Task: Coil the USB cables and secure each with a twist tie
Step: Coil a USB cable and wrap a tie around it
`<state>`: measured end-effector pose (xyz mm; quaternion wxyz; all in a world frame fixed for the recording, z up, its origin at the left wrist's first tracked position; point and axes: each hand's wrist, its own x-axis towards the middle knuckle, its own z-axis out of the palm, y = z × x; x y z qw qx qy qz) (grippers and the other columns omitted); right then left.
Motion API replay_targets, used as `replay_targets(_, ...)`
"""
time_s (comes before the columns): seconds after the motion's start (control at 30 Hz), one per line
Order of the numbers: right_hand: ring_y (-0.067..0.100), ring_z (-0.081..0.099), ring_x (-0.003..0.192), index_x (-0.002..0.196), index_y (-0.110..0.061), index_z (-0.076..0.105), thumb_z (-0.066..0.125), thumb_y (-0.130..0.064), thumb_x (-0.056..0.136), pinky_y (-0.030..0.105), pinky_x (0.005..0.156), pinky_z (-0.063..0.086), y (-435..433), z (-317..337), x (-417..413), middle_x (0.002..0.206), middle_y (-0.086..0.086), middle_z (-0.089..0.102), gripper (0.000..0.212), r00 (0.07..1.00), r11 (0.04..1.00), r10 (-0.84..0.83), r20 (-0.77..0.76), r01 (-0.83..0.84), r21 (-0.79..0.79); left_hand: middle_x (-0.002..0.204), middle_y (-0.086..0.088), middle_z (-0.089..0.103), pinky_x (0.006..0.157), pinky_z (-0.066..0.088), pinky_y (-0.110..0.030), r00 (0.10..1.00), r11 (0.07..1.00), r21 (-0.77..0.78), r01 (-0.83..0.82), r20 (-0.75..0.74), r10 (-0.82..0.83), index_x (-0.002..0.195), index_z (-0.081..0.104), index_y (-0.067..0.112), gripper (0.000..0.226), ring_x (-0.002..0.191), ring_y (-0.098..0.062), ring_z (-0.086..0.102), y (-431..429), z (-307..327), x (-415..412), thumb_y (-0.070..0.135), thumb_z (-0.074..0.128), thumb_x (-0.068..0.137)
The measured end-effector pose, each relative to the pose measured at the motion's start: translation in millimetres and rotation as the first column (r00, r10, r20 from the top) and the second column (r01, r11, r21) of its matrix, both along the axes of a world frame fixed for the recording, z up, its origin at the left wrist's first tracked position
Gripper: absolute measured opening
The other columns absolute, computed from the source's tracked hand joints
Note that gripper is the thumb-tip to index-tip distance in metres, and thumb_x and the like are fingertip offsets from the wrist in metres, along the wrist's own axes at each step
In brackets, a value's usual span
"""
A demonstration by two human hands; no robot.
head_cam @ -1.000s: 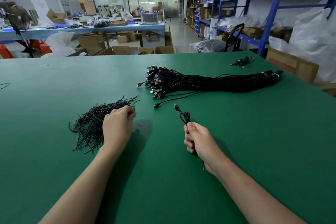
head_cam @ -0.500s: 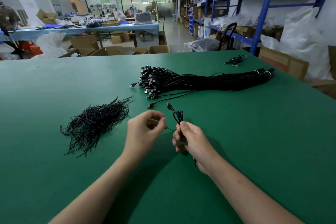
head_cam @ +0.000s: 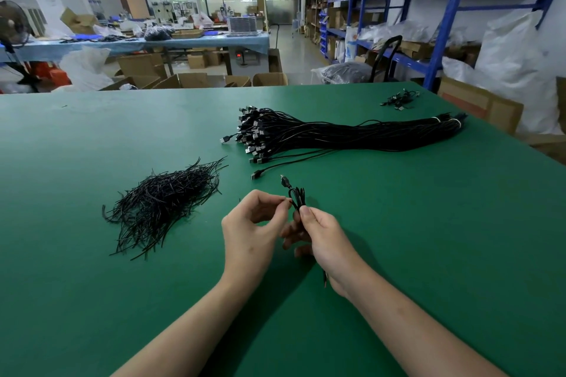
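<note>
Right hand (head_cam: 321, 239) above tabletop (head_cam: 92, 300), fingers curled round coiled USB cable (head_cam: 297, 196), left hand (head_cam: 252, 231) just left, thumb and forefinger pinching twist tie (head_cam: 288, 200) beside coil

Coiled cable (head_cam: 296, 197) mostly hidden in R hand (head_cam: 324, 239); twist tie (head_cam: 288, 200) btwn L fingers (head_cam: 272, 199) too thin to see clearly.

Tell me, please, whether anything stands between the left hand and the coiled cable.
Nothing visible does. The left hand, fingertips pinched together, is right beside the cable, which the right hand grips above the table. Whether the fingertips already touch the cable is unclear.
</note>
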<state>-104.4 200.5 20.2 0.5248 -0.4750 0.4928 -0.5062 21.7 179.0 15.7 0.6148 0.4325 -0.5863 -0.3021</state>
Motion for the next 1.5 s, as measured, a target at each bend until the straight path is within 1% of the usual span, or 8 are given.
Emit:
replay_targets(0.17,0.014,0.068,0.064,0.092,-0.012,0.051,0.033,-0.025,0.111,0.026,0.054,0.049,-2.5,-2.0,1.8,0.073,0.001,0.073,0.029,0.992,0.998,-0.039,0.122,0.033,0.048,0.084,0.002,0.077,0.078,0.059,-0.029,0.998,0.999,0.043,0.021,-0.066,-0.018,0.079,0.070,0.023,0.014,0.085,-0.016,0.075,-1.8,-1.0,1.6,0.015,0.079,0.087)
replay_targets(0.4,0.014,0.074,0.080,0.088,-0.010,0.051,0.033,-0.022,0.111,0.024,0.058,0.055,-4.7,-1.3,-5.4,0.087,0.001,0.078,0.032,0.960,0.983,-0.185,0.209,0.182,0.032,0.088,0.016,0.076,0.088,0.054,-0.029,0.975,0.995,0.014,0.094,0.203,-0.095,0.079,0.070,0.026,0.014,0.093,-0.005,0.072,1.8,-5.2,0.2,0.015,0.077,0.086)
replay_targets(0.67,0.009,0.065,0.075,0.087,-0.012,0.051,0.035,-0.025,0.111,0.023,0.067,0.052,-4.8,-3.5,-5.2,0.078,-0.002,0.069,0.032,0.969,0.997,-0.061,0.241,0.071,-0.034,0.091,0.018,0.071,0.078,0.049,-0.040,0.806,0.883,-0.465,0.067,0.547,0.227,0.078,0.071,0.020,0.012,0.090,-0.015,0.061,-6.2,-9.2,5.1,0.023,0.083,0.081)
replay_targets(0.83,0.014,0.058,0.074,0.085,-0.012,0.052,0.036,-0.025,0.110,0.025,0.067,0.049,-4.3,-3.3,-6.8,0.083,0.004,0.063,0.032,0.982,0.993,-0.093,0.165,0.103,-0.050,0.098,0.014,0.068,0.080,0.048,-0.034,0.803,0.861,-0.488,0.144,0.566,0.186,0.081,0.076,0.023,0.012,0.093,-0.016,0.058,-9.2,-12.5,7.9,0.033,0.082,0.084)
replay_targets(0.97,0.015,0.059,0.071,0.086,-0.010,0.050,0.034,-0.020,0.110,0.026,0.067,0.050,-3.5,2.0,-10.8,0.082,0.005,0.063,0.031,0.984,0.991,-0.077,0.163,0.094,-0.096,0.100,0.015,0.070,0.085,0.048,-0.027,0.944,0.987,-0.086,0.134,0.315,-0.101,0.097,0.076,0.027,0.016,0.102,-0.012,0.064,-9.3,-10.0,8.6,0.029,0.060,0.100)
replay_targets(1.1,0.017,0.057,0.071,0.090,-0.006,0.048,0.033,-0.018,0.110,0.028,0.068,0.047,0.9,4.6,-10.3,0.082,0.007,0.061,0.028,0.982,0.991,0.093,0.162,-0.076,-0.108,0.089,0.008,0.076,0.086,0.051,-0.026,0.907,0.887,0.275,0.370,0.099,-0.409,0.104,0.077,0.022,0.026,0.091,-0.010,0.071,-16.8,-10.8,15.1,0.023,0.051,0.107)
replay_targets(1.37,0.024,0.064,0.084,0.096,-0.008,0.046,0.033,-0.024,0.110,0.033,0.075,0.048,2.2,-0.9,-9.2,0.093,0.011,0.070,0.025,0.932,0.940,0.338,0.133,-0.327,-0.097,0.053,-0.004,0.041,0.058,0.052,-0.035,0.727,0.694,0.259,0.672,-0.410,-0.550,0.086,0.066,-0.001,0.029,0.046,-0.019,0.044,-17.4,-10.1,20.0,0.025,0.064,0.099)
replay_targets(1.5,0.013,0.071,0.083,0.093,-0.004,0.050,0.036,-0.023,0.110,0.028,0.073,0.053,-3.0,-0.9,-19.2,0.091,-0.002,0.074,0.029,0.925,0.939,0.264,-0.273,-0.311,-0.145,0.072,-0.008,0.065,0.062,0.049,-0.029,0.845,0.797,0.298,0.526,-0.289,-0.450,0.087,0.077,0.012,0.019,0.064,-0.021,0.055,-16.9,-6.5,19.2,0.031,0.072,0.088)
